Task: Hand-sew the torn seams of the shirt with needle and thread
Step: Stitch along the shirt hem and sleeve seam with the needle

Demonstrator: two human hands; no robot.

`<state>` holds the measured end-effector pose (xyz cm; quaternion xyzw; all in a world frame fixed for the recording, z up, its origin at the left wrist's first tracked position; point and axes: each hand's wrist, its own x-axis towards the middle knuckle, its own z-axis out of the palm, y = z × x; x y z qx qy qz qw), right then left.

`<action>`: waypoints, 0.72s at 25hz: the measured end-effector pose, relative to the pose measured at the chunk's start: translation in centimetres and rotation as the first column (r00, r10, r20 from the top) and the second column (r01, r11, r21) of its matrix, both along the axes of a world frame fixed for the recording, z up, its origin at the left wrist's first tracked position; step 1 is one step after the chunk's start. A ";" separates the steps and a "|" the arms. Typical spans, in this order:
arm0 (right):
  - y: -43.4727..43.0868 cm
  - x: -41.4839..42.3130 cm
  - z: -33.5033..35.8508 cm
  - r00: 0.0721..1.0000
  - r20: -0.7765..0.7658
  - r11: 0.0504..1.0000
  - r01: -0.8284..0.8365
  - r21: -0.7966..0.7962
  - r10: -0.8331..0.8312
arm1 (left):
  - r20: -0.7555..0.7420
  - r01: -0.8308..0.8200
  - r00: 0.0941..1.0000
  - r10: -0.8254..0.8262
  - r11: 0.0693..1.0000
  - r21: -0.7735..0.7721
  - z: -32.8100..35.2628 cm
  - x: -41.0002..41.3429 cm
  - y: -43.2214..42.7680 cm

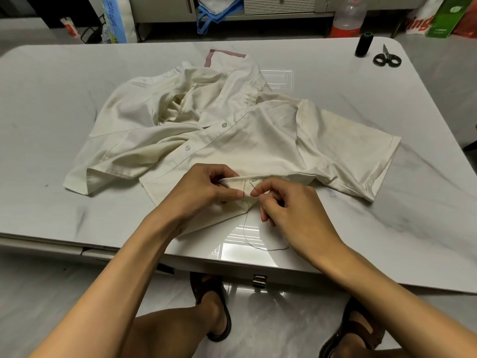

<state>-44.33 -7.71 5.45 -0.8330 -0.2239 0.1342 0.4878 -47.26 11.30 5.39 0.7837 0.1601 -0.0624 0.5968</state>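
Room lay open on the pale grey marble-patterned desk (pixel 51 112) to the left of the crumpled cream short-sleeved button shirt (pixel 258 140), and more on the right, out to the rounded far right corner. There an upright black spool (pixel 364 45) stood just beside black-handled scissors (pixel 387 59), both well apart from the shirt. The shirt's lower flap reached close to the desk's near edge, under the left forearm. The shirt sprawled across the desk's middle, wrinkled and faintly yellowed, with two pale buttons (pixel 187 147) along its front.

The left hand (pixel 206 187) pinched a folded edge of the cloth between thumb and curled fingers (pixel 237 193). Just beside it, the right hand (pixel 286 205) had its fingers (pixel 259 190) closed in a pinch on the dark sewing thread (pixel 244 228), which trailed off the cloth and looped on the desk close to the near edge. The needle was too thin to make out
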 end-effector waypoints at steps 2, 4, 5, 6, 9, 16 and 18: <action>0.1 0.0 0.1 1.000 0.016 1.000 0.003 -0.005 -0.003 | 0.012 -0.003 1.000 0.003 1.000 -0.010 0.2 -0.1 0.0; 0.2 0.1 0.1 1.000 0.018 1.000 0.010 -0.003 -0.010 | 0.016 -0.010 1.000 0.010 1.000 -0.024 0.2 -0.2 0.1; 0.2 0.1 0.2 1.000 0.019 1.000 0.008 -0.005 -0.008 | 0.015 -0.015 1.000 0.016 0.999 -0.034 0.3 -0.3 0.1; 0.3 0.1 0.2 1.000 0.023 1.000 0.003 -0.008 -0.002 | 0.014 -0.020 1.000 0.020 0.999 -0.040 0.3 -0.3 0.1; 0.5 0.0 0.3 0.999 0.041 1.000 -0.012 -0.015 0.013 | 0.011 -0.026 1.000 0.027 0.999 -0.046 0.5 -0.3 0.2; 0.9 -0.1 0.2 0.998 0.057 0.999 -0.011 -0.043 0.014 | 0.012 -0.012 1.000 0.013 0.998 -0.055 0.7 -0.4 0.2; 0.9 -0.1 0.2 0.998 0.058 0.999 -0.010 -0.046 0.012 | 0.014 -0.004 1.000 0.005 0.999 -0.053 0.8 -0.4 0.2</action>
